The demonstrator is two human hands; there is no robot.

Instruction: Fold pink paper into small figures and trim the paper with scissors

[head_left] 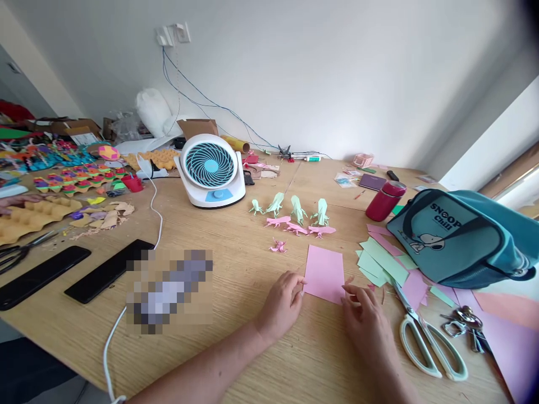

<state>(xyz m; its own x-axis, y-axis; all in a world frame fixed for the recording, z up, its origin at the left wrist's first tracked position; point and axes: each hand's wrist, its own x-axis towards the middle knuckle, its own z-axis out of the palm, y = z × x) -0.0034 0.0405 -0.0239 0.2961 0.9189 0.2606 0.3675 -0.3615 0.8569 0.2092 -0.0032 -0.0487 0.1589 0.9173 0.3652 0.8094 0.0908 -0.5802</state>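
A pink rectangular sheet of paper (324,274) lies flat on the wooden table in front of me. My left hand (284,303) has its fingers curled and pinches the sheet at its lower left edge. At the lower right corner, my right hand (365,314) grips the paper between thumb and fingers. Just beyond stand several pale green folded paper insects (297,210), with pink paper insects (296,228) lined up before them. One smaller pink figure (278,245) sits closer. White-handled scissors (433,345) lie right of my right hand.
Green paper pieces (381,261) and keys (467,324) lie at right, near a teal bag (455,235) and red bottle (385,201). A white fan (210,171) stands behind; two black phones (109,271) and a white cable (156,207) lie left. Another person's hand (19,202) touches egg-carton material.
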